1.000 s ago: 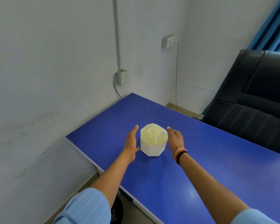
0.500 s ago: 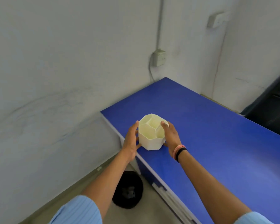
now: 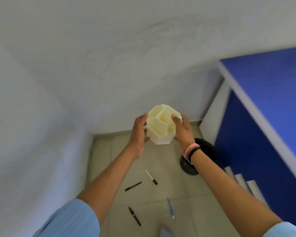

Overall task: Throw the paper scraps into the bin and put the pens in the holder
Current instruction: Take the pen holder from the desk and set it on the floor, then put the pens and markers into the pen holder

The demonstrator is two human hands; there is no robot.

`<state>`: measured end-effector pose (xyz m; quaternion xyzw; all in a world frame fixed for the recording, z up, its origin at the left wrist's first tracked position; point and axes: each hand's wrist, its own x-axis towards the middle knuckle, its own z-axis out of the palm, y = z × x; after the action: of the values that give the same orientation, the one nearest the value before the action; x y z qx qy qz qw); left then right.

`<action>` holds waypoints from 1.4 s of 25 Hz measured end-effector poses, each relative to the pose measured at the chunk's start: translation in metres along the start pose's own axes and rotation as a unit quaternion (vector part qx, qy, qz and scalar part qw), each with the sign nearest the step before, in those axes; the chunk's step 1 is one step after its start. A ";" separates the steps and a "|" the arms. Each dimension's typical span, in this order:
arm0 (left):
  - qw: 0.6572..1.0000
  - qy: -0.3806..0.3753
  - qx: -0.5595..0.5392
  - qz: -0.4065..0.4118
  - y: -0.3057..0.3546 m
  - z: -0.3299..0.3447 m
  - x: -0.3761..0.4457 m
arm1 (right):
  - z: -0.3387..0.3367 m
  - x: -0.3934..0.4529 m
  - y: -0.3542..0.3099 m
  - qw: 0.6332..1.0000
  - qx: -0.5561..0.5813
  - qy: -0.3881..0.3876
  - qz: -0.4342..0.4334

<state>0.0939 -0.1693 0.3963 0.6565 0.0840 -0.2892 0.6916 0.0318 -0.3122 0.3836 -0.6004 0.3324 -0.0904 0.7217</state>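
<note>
Hands first: my left hand (image 3: 138, 134) and right hand (image 3: 182, 129) are clamped on opposite sides of the cream holder (image 3: 161, 127), palms flat against its faceted walls, the right fingertips hooked over the rim. A second ago that holder sat on the blue table (image 3: 270, 79) with my hands only closing in on it; now it is lifted clear, carried off the table's edge and held in the air over the tiled floor (image 3: 161, 161), upright or nearly so, its compartments showing nothing inside. That tells me I'm bringing the holder to the pens rather than the reverse. Below my forearms four pens lie scattered well apart: a white marker (image 3: 151, 177), a black pen (image 3: 133, 186), a second black pen (image 3: 134, 216) and a blue pen (image 3: 170, 208). The black bin (image 3: 206, 147) stands just behind my right wrist, beside the table (partly hidden by my arm). Paper scraps I cannot see anywhere, so that half of the job I cannot judge.
</note>
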 end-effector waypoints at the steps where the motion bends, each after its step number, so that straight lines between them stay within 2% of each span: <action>1: 1.000 0.013 -0.007 -0.011 -0.030 -0.025 0.005 | 0.013 0.001 0.035 1.000 -0.007 -0.010 0.009; 7: 0.992 0.098 0.010 -0.081 -0.298 -0.139 0.079 | 0.051 0.031 0.329 0.993 -0.093 -0.049 0.060; 10: 0.984 0.135 0.039 -0.109 -0.426 -0.179 0.125 | 0.055 0.051 0.475 0.988 -0.131 -0.072 0.044; 14: 0.980 0.152 0.058 -0.114 -0.538 -0.201 0.159 | 0.048 0.064 0.591 0.984 -0.155 -0.082 0.009; 18: 0.984 0.128 0.085 -0.094 -0.577 -0.209 0.183 | 0.034 0.073 0.641 0.984 -0.158 -0.084 0.003; 22: 0.982 0.097 0.095 -0.130 -0.590 -0.218 0.192 | 0.021 0.076 0.653 0.978 -0.179 -0.102 -0.002; 24: 0.972 0.134 0.176 -0.075 -0.595 -0.230 0.201 | 0.012 0.084 0.654 0.976 -0.197 -0.090 -0.016; 25: 0.950 0.175 0.260 -0.015 -0.599 -0.243 0.209 | 0.008 0.094 0.653 0.972 -0.225 -0.061 -0.039; 26: 0.907 0.202 0.366 0.046 -0.602 -0.256 0.216 | 0.003 0.108 0.653 0.957 -0.280 -0.028 -0.063; 28: 0.819 0.179 0.535 0.106 -0.614 -0.278 0.227 | -0.006 0.138 0.656 0.904 -0.419 -0.023 -0.086; 30: 0.787 0.137 0.592 0.106 -0.630 -0.289 0.235 | -0.005 0.158 0.666 0.853 -0.511 -0.059 -0.085; 31: 0.782 0.134 0.597 0.118 -0.636 -0.292 0.237 | -0.003 0.165 0.671 0.838 -0.532 -0.075 -0.094; 33: 0.798 0.126 0.567 0.160 -0.632 -0.295 0.241 | 0.001 0.174 0.675 0.816 -0.556 -0.090 -0.130; 34: 0.816 0.128 0.535 0.179 -0.623 -0.296 0.242 | 0.003 0.175 0.672 0.815 -0.553 -0.081 -0.154; 35: 0.838 0.139 0.491 0.192 -0.610 -0.297 0.241 | 0.005 0.174 0.664 0.834 -0.522 -0.056 -0.170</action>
<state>0.0580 0.0629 -0.2845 0.9462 -0.1010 -0.0594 0.3017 -0.0107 -0.2265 -0.2959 -0.9391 0.1822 0.0095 0.2913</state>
